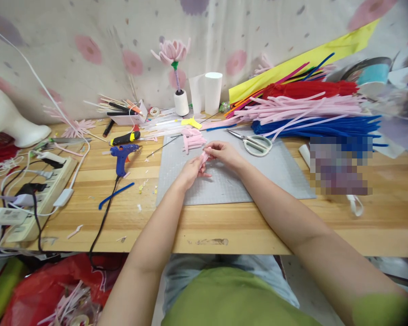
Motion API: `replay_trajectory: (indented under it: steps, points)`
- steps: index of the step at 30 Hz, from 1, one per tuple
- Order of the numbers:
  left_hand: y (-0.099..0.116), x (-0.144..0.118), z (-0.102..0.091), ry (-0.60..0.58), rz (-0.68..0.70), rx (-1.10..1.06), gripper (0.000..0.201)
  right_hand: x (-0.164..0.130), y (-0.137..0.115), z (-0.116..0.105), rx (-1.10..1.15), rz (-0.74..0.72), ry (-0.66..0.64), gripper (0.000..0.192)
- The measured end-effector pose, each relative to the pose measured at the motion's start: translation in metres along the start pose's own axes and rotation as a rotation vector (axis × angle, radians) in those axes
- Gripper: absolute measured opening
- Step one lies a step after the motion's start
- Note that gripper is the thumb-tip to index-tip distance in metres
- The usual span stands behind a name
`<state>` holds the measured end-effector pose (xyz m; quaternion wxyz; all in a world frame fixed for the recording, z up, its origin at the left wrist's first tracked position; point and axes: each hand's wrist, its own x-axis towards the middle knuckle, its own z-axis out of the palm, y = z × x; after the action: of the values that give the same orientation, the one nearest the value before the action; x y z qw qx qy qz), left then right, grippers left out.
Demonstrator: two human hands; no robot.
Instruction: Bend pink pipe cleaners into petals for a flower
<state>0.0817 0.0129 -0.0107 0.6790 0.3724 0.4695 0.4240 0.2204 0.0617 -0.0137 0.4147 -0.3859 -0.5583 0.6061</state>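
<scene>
Both hands meet over the grey cutting mat (pixel 258 181). My left hand (pixel 191 171) is closed around a small bundle of pink pipe cleaner pieces (pixel 205 157), one end poking out below the fingers. The fingertips of my right hand (pixel 224 154) pinch the top of the same pink bundle; how many pieces it has cannot be made out. Just beyond the hands lies a pile of short, folded pink pipe cleaners (pixel 193 139). Scissors (pixel 256 144) with pale handles rest on the mat, right of my right hand.
A blue glue gun (pixel 121 158) and a power strip (pixel 42 199) are on the left. Behind stands a pink pipe cleaner flower (pixel 174 52) in a white holder. Bundles of pink (pixel 302 107), red (pixel 313 89) and blue pipe cleaners (pixel 316 127) lie at the back right.
</scene>
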Motion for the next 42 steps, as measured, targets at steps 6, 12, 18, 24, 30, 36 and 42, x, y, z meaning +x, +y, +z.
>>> replay_trajectory:
  steps: [6,12,18,24,30,36,42]
  points:
    - [0.002,0.001,-0.002,-0.047,-0.037,-0.026,0.020,-0.001,-0.002,0.001,-0.019,-0.021,-0.012,0.024]
    - [0.010,0.002,-0.009,-0.112,-0.178,-0.100,0.028,0.000,-0.004,-0.001,-0.120,-0.063,0.035,0.019]
    - [0.011,0.002,-0.010,-0.062,-0.180,-0.061,0.020,-0.001,-0.008,-0.005,-0.112,-0.089,-0.020,0.022]
    - [0.014,-0.001,-0.005,-0.030,-0.184,0.014,0.014,0.000,-0.007,-0.009,-0.119,-0.122,-0.052,0.025]
    - [-0.003,0.007,-0.003,0.089,0.081,0.229,0.020,0.002,-0.002,-0.008,-0.267,-0.112,-0.015,0.024]
    - [-0.013,0.015,-0.010,0.029,0.265,0.512,0.023,0.005,0.002,-0.007,-0.436,-0.122,0.085,0.020]
    - [-0.005,0.010,-0.008,-0.020,0.062,0.452,0.016,0.004,0.003,-0.007,-0.405,-0.155,0.023,0.018]
